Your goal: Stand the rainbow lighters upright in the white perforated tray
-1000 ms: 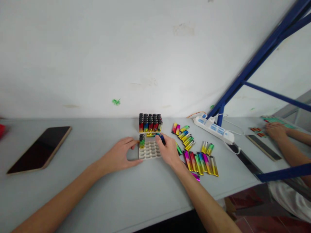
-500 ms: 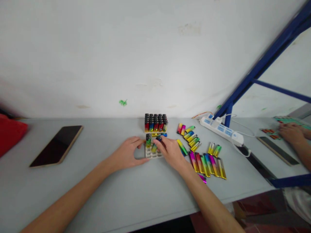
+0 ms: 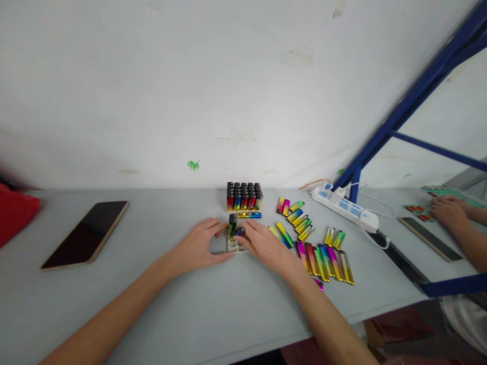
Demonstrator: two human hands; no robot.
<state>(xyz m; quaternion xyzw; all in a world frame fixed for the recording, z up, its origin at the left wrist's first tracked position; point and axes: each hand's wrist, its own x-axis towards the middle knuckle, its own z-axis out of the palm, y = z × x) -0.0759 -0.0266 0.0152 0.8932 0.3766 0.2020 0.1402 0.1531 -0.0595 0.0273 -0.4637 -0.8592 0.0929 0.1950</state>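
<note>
A pale holder with rows of holes [image 3: 233, 247] lies on the grey table. One black-topped green lighter [image 3: 232, 223] stands upright in its back left corner. My left hand [image 3: 201, 243] rests at the holder's left side, thumb and fingers apart around the edge, holding nothing. In my right hand [image 3: 261, 241] a dark-topped lighter [image 3: 239, 231] is pinched over the holder, beside the standing one; its lower part is hidden. Behind the holder, a full block of upright lighters [image 3: 244, 196] stands near the wall, with a blue and yellow lighter [image 3: 250, 215] lying in front.
Loose metallic lighters [image 3: 323, 261] lie to the right. A white power strip [image 3: 345, 205] with cables sits by the blue frame [image 3: 380, 134]. A phone-like dark slab [image 3: 87, 233] and red cloth [image 3: 15, 213] are at left. Another person's hands [image 3: 449, 210] are at far right.
My right hand has shifted slightly left with its lighter, closer to the standing one. My left hand has stayed at the holder. The whole view has shifted a little.
</note>
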